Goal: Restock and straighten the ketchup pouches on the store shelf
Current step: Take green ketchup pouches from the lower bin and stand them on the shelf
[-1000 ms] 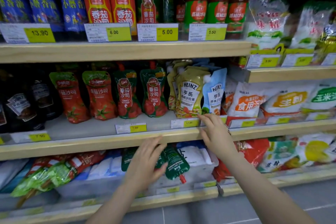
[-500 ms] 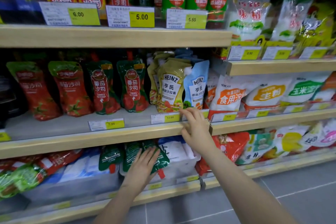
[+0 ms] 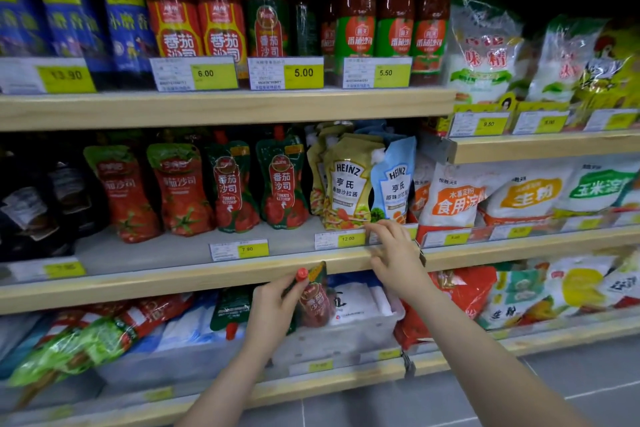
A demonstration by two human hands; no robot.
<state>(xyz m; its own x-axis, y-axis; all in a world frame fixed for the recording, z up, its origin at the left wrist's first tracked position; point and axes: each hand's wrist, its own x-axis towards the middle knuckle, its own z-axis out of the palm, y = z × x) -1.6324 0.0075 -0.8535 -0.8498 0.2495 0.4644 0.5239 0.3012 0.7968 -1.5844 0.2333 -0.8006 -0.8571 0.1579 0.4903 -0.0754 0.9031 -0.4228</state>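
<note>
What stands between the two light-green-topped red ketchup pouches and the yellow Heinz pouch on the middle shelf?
Head view: two dark green ketchup pouches.

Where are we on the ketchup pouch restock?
Early to midway. Done: four ketchup pouches stand upright on the middle shelf, with bare space in front. In hand: the left hand grips a ketchup pouch lifted from the bottom shelf, red cap up; the right hand rests on the middle shelf edge. Left: place it; another dark green pouch lies below.
</note>
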